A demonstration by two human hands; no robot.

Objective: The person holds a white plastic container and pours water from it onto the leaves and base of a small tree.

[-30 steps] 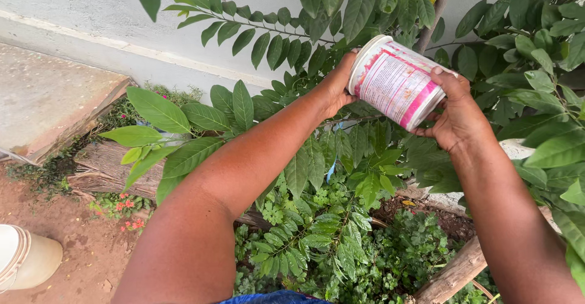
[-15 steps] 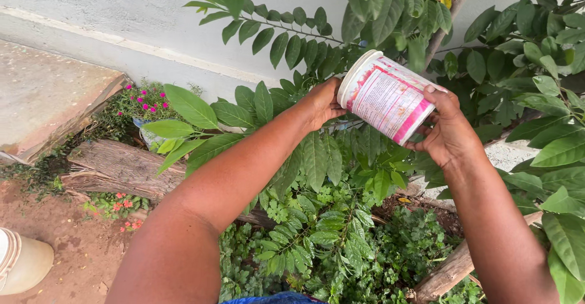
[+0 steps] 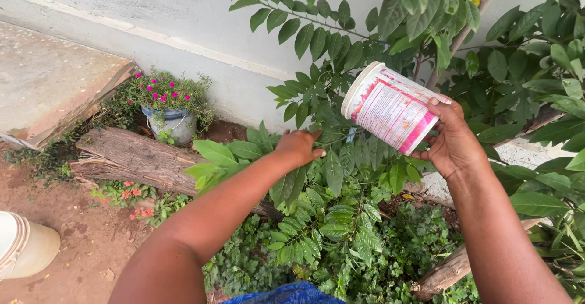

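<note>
Nearest the camera, the left hand [image 3: 298, 147] hangs loose and empty over the broad green leaves of the shrub [image 3: 329, 176], its grip open and fingers pointing down toward the foliage. Up and to the right of it, clearly apart, the right hand [image 3: 452, 142] clasps the white plastic tub with a pink printed label [image 3: 390, 108] by its base end. The tub's long axis tilts, rim end up-left toward the branches, so the right hand alone carries it. Farther back stands a small grey pot of pink flowers [image 3: 170, 118] against the pale wall [image 3: 152, 11].
</note>
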